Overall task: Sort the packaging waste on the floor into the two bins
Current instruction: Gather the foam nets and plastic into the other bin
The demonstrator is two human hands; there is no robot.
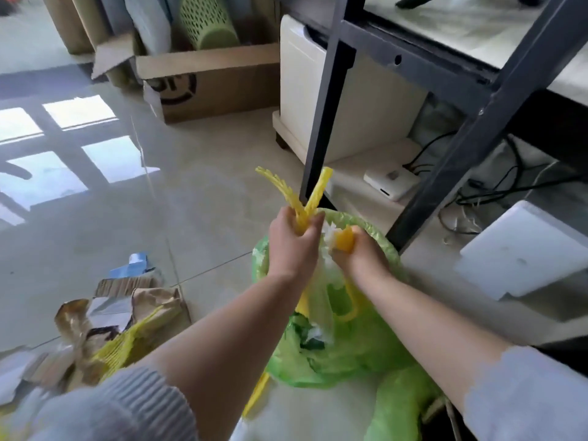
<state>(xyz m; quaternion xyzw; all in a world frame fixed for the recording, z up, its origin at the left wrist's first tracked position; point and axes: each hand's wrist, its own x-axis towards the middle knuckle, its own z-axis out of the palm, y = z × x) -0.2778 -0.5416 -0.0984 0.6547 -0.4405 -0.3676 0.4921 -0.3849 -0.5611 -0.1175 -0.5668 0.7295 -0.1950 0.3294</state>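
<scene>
At the floor's lower left edge we are seeing a heap of torn brown paper [105,326] lying with a yellow foam net [127,342] draped across it, and a blue carton scrap [133,265] just beyond. Farther back, by the floor's top edge, a cardboard box [216,84] is holding a green perforated basket [206,20]. Moving right, our left hand [291,246] is gripping yellow foam netting [305,198], whose two strips are sticking up past the fist. Just beside it, our right hand [356,253] is clutching another yellow piece [345,238] together with crumpled white film. Both hands are hovering over the mouth of the green bag [359,351], which is already holding white and green scraps. A dark metal frame [321,122] is standing close behind the bag, crowding it, with a white cabinet [305,87], a white device [391,183] and tangled cables behind. A white foam slab [525,253] is lying at the floor's right edge.
</scene>
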